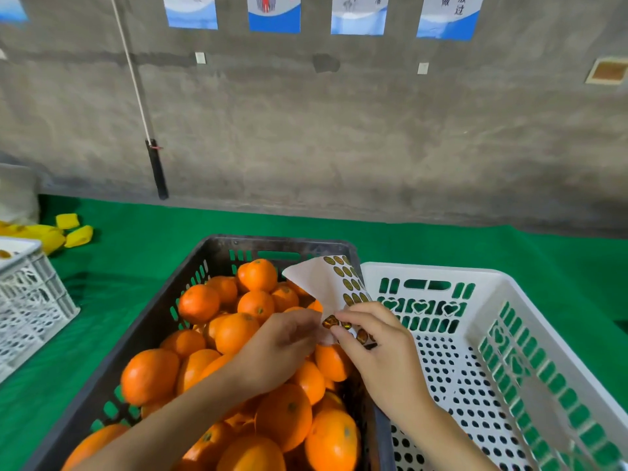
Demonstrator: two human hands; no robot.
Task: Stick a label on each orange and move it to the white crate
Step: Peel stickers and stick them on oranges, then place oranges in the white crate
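Left hand [282, 345]: centre of the frame, above the oranges; fingers pinched together on the lower edge of the label sheet [334, 290].
Right hand [380, 351]: just right of centre, over the border between the two crates; thumb and fingers closed on the same sheet, fingertip touching a gold label [330, 321] at the sheet's lower end.
Label sheet: white backing paper, curled, rising from both hands toward the far rim of the dark crate; rows of small oval gold labels run along its right side.
Oranges [258, 368]: heaped in the dark crate, filling it from the lower edge of the frame to near its far wall; whether any carries a label cannot be told.
Dark crate [163, 307]: lower centre, slotted walls with green showing through the openings.
White crate [530, 334]: lower right, touching the dark crate's right side; perforated floor and slotted walls with heart cut-outs; no oranges visible inside.
Second white crate [30, 294]: left edge of the frame, well apart from the dark crate, only partly in view.
Worktop [136, 246]: covered in green cloth, carrying all three crates.
Yellow items [68, 231]: upper left part of the green cloth, near the wall; kind unclear.
Wall [339, 130]: grey, upper half of the frame, with blue-and-white posters [274, 13] along the top edge.
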